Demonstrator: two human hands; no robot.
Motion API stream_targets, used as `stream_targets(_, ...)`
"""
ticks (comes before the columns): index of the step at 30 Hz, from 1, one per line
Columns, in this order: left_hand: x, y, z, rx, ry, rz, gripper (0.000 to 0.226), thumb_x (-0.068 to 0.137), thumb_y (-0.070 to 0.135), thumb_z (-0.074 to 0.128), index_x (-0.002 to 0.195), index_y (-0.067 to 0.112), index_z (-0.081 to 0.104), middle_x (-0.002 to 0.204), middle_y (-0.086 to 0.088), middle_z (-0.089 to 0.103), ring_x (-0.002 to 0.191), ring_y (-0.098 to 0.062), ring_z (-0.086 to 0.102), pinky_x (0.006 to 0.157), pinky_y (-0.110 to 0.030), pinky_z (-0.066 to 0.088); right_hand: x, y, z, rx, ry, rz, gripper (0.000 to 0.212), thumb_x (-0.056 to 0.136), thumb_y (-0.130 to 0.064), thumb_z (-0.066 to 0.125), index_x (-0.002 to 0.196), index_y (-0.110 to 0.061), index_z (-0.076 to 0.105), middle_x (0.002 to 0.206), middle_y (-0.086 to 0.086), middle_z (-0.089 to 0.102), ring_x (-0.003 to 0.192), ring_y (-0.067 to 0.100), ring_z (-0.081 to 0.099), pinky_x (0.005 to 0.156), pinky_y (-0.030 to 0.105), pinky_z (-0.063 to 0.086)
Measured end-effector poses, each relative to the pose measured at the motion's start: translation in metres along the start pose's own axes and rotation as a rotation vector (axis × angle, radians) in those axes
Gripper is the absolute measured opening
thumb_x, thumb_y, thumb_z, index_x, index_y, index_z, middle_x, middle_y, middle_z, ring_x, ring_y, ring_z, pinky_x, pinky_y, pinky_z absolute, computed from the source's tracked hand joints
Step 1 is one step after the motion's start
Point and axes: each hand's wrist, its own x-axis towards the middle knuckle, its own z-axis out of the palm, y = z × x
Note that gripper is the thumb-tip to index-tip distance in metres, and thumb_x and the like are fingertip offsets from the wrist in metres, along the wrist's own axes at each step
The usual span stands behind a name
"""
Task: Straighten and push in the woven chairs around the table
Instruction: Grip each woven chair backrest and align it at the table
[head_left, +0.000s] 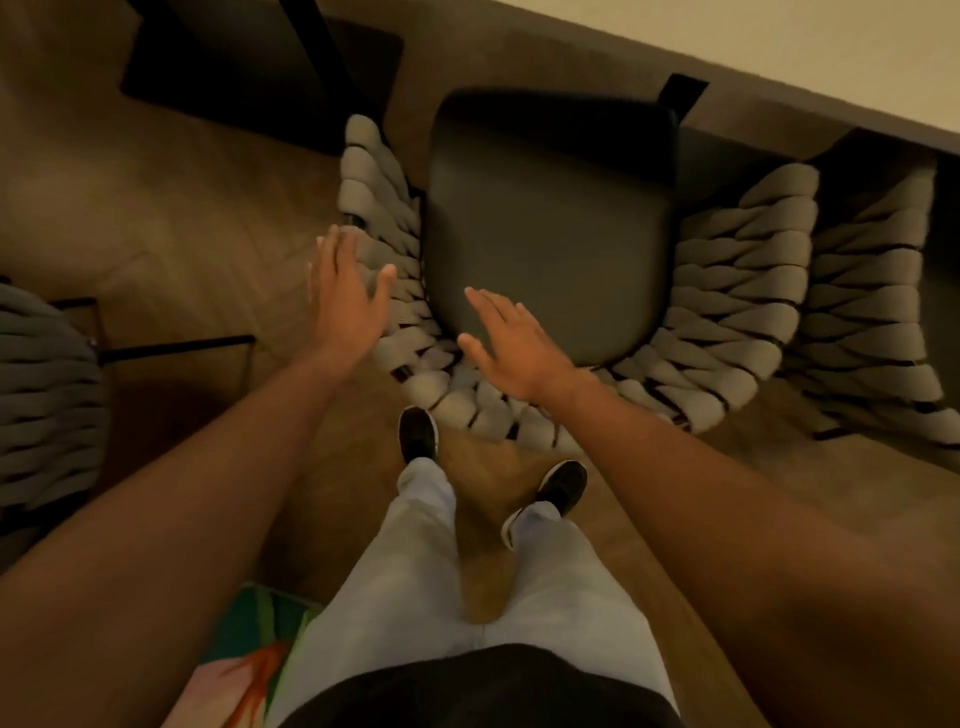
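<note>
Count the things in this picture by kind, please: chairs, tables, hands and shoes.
Woven chairs: 3 (middle, right, left)
Tables: 1
Hands: 2 (left hand, right hand)
Shoes: 2 ()
Total: 8

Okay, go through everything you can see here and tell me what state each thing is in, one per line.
Middle woven chair: seat partly under the table, back sticking out.
Right woven chair: close beside the middle one.
Left woven chair: apart, only partly in view.
Table: only its edge shows.
Left hand: open, on the woven side.
Right hand: open, fingers straight, over the seat's rear.
</note>
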Motion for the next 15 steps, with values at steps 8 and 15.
stream_targets(8, 0.059, -0.05, -0.009, -0.246, -0.236, -0.044, 0.083, 0.1, 0.059, 0.044, 0.161, 0.028, -0.003, 0.169, -0.004, 0.008, 0.153, -0.026, 0.02, 0.118, -0.052, 0.03, 0.035, -0.084, 0.077, 0.117, -0.086, 0.059, 0.075, 0.106, -0.052, 0.036, 0.162, -0.021, -0.003, 0.168, 0.008, 0.013, 0.15, 0.028, 0.025, 0.119, 0.051, 0.03)
stream_targets(15, 0.065, -0.053, 0.001, -0.269, -0.253, 0.05, 0.084, 0.103, 0.047, 0.047, 0.161, 0.021, -0.008, 0.167, -0.007, 0.018, 0.148, -0.024, 0.029, 0.106, -0.029, 0.029, 0.041, -0.093, 0.103, -0.176, 0.043, 0.127, 0.079, 0.105, -0.052, 0.039, 0.161, -0.019, -0.005, 0.154, 0.014, 0.039, 0.112, 0.036, 0.062, 0.083, 0.046, 0.054)
